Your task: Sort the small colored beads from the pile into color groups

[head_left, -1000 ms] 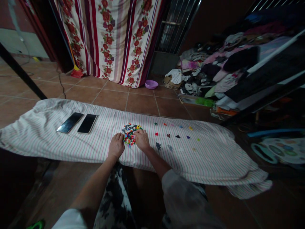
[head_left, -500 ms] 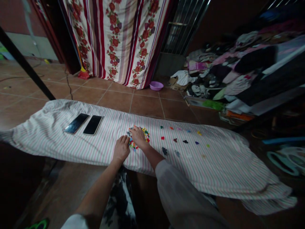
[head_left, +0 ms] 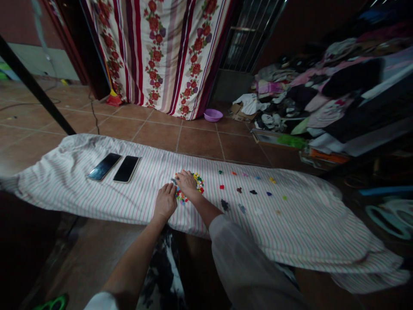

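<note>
A round pile of small multicoloured pieces lies on a striped cloth. My left hand rests at the pile's near left edge, its fingers bent and lying against the cloth and the outermost pieces. Over the pile's middle and far left is my right hand, palm down, fingertips drawn together among the pieces. Anything between those fingertips is too small or hidden to make out. To the right, several little same-coloured groups sit in rows, including red pieces, yellow pieces and dark grey pieces.
Two phones, one bluish and one black, lie on the cloth at left. Beyond it are a tiled floor, a purple basin and a floral curtain. Clothes are heaped at right.
My hands stay almost in place at the pile, with only slight finger movement in the right one. The view has shifted very slightly. The colour groups look the same.
</note>
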Tool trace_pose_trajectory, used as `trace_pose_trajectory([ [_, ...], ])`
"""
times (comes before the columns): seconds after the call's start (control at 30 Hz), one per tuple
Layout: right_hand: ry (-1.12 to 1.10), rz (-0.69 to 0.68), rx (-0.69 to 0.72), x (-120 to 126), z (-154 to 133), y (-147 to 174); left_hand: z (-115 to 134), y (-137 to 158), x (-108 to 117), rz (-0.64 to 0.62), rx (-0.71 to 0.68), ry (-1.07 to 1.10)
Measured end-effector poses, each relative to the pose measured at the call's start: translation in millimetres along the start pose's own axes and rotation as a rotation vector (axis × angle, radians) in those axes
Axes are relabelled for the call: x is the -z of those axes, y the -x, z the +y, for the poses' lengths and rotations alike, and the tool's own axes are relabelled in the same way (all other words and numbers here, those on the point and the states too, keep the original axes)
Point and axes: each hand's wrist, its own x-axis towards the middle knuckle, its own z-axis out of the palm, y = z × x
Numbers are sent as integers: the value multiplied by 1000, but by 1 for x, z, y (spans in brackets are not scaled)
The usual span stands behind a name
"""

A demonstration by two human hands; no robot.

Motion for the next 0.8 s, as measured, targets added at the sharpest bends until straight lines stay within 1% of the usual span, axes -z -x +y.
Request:
trace_pose_trajectory([
  [0.13, 8, -10, 50, 2, -1, -1, 0, 0, 0, 6, -3, -15],
  [0.27, 27, -19, 54, 6, -4, 0, 1, 0, 0, 13, -5, -16],
  [0.4, 44, -61, 73, 10, -5, -1, 1, 0, 1, 8, -2, -22],
  [0.47, 29, -51, 69, 9, -5, -1, 2, 0, 2, 3, -3, -23],
  [0.57, -14, -1, 43, 4, -4, 1, 3, -1, 3, -1, -1, -26],
  [0.73, -102, 66, -69, -1, -1, 3, 2, -1, 3, 8, -2, -30],
  [0.8, -128, 91, -84, -1, 1, 5, 2, -1, 2, 11, -2, -27],
])
